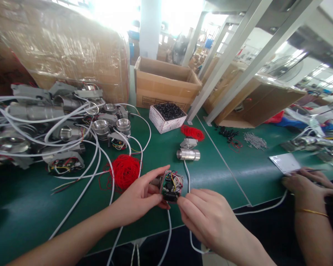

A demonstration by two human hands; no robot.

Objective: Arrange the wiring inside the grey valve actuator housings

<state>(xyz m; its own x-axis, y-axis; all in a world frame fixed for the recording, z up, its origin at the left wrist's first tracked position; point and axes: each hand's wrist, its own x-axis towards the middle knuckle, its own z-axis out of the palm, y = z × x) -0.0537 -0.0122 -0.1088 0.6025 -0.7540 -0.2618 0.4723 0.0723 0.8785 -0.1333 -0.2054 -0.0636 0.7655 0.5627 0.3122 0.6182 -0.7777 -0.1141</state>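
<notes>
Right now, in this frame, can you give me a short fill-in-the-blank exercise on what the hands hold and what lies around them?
1. The left hand holds an open valve unit full of coloured ____.
2. The bundle of rings beside the left hand is ____ in colour.
3. The small box behind holds ____ small parts.
4. The right hand has its fingers at the unit's ____ edge.

Missing words: wires; red; black; lower

left hand [138, 197] grips open actuator [170, 186], wires showing | right hand [208, 218] pinches at its near side | both above table [24, 214] near edge | red wire coil [125, 170] just left | steel valve [188, 154] behind | small box [166, 117] toward far edge | co-worker's hand [305, 183] right
</notes>
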